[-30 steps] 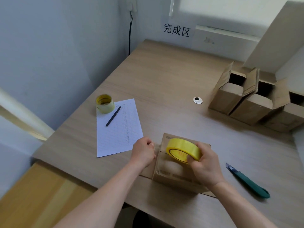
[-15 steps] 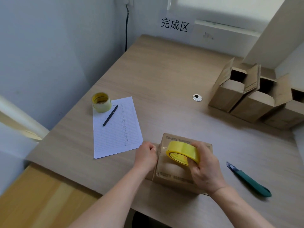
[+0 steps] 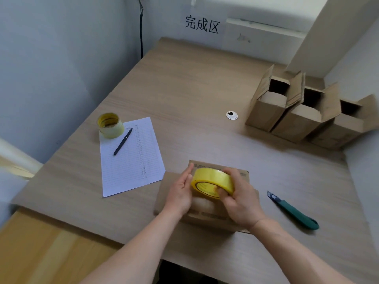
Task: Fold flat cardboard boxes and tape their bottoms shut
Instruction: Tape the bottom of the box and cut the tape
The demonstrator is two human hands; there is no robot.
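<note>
A folded cardboard box (image 3: 205, 217) lies on the wooden table (image 3: 184, 83) in the lower centre of the frame, its upper face turned toward the camera. Above that face, a yellow tape roll (image 3: 213, 185) is held tilted, its open core facing down and left. The right hand (image 3: 240, 201) grips the roll, thumb hooked into the core and fingers curled over the outer rim. The left hand (image 3: 180, 191) sits just left of the roll with fingers straight and close together, fingertips at the roll's edge; whether they pinch a loose tape end is hard to tell.

Right of the box, a green utility knife (image 3: 295, 214) lies on the table with its blade end pointing up and left. Left of the box is a lined sheet of paper (image 3: 133, 160), with a black pen (image 3: 122, 142) on it and a second, paler tape roll (image 3: 110, 126) at its upper left corner. In the upper right, three assembled boxes (image 3: 297, 119) stand in a row with top flaps open. A small white grommet (image 3: 232, 115) sits beside them. A wall sign (image 3: 202, 24) with Chinese characters hangs at the top.
</note>
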